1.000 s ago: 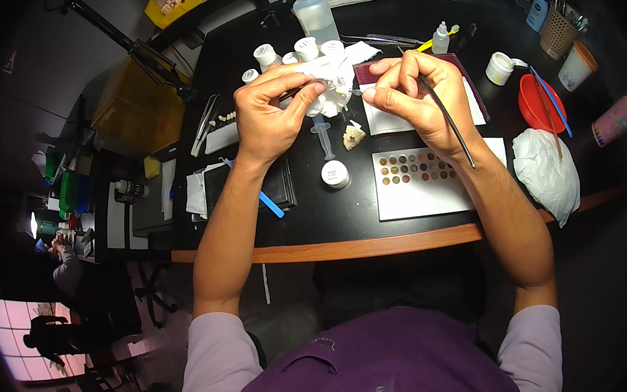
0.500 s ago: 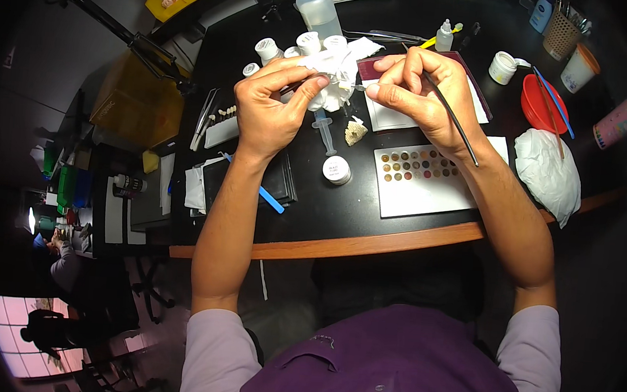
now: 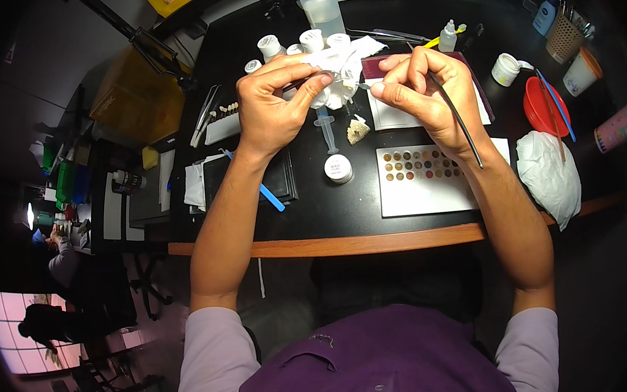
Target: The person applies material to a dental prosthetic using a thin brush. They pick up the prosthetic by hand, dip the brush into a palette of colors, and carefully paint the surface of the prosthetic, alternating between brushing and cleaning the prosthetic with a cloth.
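Note:
My left hand (image 3: 272, 112) is closed in a pinch, with part of a slim dark tool (image 3: 291, 87) showing between the fingers. What sits at its tip is too small to make out. Crumpled white tissue (image 3: 342, 69) lies just beyond those fingertips. My right hand (image 3: 432, 95) grips a thin brush (image 3: 460, 123), its long dark handle slanting back over the wrist. A pale, narrow tip points left from the thumb toward the left hand, a short gap away. Under the hands are a clear syringe (image 3: 326, 132) and a cream-coloured toothed model piece (image 3: 357, 131).
A white-lidded jar (image 3: 338, 169) stands near a palette of coloured pans (image 3: 409, 196). White-capped jars (image 3: 270, 46) and a clear bottle (image 3: 321, 9) stand behind. To the right are a red bowl (image 3: 543, 107) and a white plastic bag (image 3: 547, 170). A wooden edge (image 3: 354, 243) fronts the desk.
The whole view has shifted slightly. Both hands keep nearly the same pose, and the brush stays in the right hand.

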The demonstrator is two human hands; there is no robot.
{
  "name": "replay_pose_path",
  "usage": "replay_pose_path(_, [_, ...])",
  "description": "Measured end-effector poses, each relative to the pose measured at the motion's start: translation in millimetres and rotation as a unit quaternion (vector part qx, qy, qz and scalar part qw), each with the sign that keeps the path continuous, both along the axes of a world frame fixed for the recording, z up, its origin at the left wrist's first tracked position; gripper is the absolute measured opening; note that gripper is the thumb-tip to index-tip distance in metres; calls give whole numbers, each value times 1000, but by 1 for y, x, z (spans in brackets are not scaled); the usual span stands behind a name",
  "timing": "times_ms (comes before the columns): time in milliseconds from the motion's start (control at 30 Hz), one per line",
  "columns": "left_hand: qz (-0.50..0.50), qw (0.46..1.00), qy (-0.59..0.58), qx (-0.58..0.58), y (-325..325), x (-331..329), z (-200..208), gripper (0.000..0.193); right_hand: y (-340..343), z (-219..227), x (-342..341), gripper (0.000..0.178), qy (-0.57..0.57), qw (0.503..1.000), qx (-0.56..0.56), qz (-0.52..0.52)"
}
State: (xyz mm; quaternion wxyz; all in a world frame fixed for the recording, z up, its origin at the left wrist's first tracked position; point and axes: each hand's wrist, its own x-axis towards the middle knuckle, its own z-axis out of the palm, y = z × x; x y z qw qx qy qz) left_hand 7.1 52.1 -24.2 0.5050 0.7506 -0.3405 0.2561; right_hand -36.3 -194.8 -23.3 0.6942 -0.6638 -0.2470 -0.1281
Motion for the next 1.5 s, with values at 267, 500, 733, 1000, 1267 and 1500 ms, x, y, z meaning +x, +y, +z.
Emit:
replay_pose_path(267, [-1, 1000, -5, 2, 0, -1, 1, 13, 1, 2, -1, 44, 3, 1000, 5, -6])
replay_pose_path(500, [0, 1000, -20, 5, -1, 1, 1, 13, 0, 1, 1, 47, -20, 999, -13, -26])
replay_pose_path(733, [9, 1000, -19, 3, 0, 0, 0, 12, 1, 2, 0, 46, -12, 1000, -4, -25])
replay_pose_path(1000, [13, 1000, -18, 16, 2, -1, 1, 12, 0, 2, 0, 44, 1, 1000, 2, -18])
replay_pose_path(1267, [17, 999, -32, 4, 1, 1, 1, 12, 0, 2, 0, 42, 3, 1000, 3, -16])
replay_pose_path(1500, [16, 999, -36, -1, 1, 2, -1, 13, 0, 1, -1, 42, 5, 1000, 3, -18])
